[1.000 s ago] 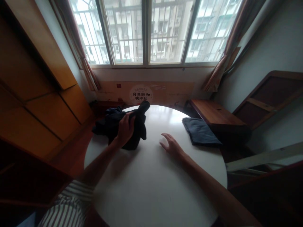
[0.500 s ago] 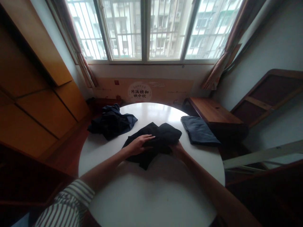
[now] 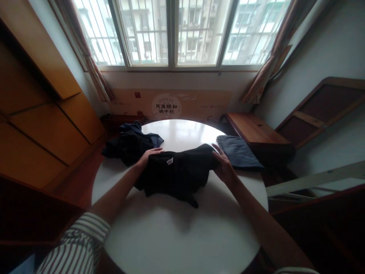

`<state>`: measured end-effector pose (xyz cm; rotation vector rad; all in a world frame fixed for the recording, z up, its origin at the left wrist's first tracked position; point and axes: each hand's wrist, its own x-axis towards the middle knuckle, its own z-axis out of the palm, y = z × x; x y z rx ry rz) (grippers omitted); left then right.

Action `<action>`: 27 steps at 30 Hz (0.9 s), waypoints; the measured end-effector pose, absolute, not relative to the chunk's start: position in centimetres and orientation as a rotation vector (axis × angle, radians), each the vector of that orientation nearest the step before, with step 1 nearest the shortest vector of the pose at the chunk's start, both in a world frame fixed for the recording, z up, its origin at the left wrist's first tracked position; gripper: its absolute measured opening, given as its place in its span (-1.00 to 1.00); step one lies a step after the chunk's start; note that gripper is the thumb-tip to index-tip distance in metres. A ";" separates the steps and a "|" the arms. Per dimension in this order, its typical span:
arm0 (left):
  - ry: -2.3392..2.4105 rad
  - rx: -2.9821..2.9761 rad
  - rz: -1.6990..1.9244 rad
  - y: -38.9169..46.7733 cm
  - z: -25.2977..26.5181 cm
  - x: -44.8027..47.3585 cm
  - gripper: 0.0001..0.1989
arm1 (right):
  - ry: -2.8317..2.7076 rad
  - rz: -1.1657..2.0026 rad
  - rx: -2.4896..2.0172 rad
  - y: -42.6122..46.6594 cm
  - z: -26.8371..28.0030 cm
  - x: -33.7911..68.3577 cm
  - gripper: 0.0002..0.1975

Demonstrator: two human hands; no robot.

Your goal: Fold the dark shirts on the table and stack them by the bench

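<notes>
the worktop point(image 3: 182, 236) is round and white, with a glossy surface that shines brightest along its far edge. at its far left lies a crumpled heap of dark clothes point(image 3: 129, 146), reaching the rim. at its far right lies a dark blue-grey folded garment point(image 3: 239, 152), flat, beside the rim.

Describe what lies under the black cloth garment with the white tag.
The round white tabletop shows, shadowed, past the lower edge of the black cloth garment. Whatever it covers directly beneath cannot be seen.
</notes>
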<state>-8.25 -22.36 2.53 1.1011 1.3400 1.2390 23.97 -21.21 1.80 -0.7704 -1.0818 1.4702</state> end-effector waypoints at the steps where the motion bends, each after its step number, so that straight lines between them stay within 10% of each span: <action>1: 1.363 1.089 1.266 -21.9 2.8 -8.7 -0.60 | -1.088 1.444 -0.772 -21.0 1.6 23.9 -0.36; 12: 1.278 1.921 0.763 -22.5 2.1 -9.7 -0.42 | -1.469 1.318 -0.685 -21.0 -0.2 23.1 -0.06; 21: 1.412 1.997 0.282 -23.7 4.3 -12.1 -0.10 | -1.741 0.768 -1.051 -19.6 -1.6 23.6 -0.71; 27: 1.380 1.741 0.378 -23.8 5.4 -12.7 -0.47 | -1.308 0.987 -0.999 -19.7 -1.0 24.1 -0.86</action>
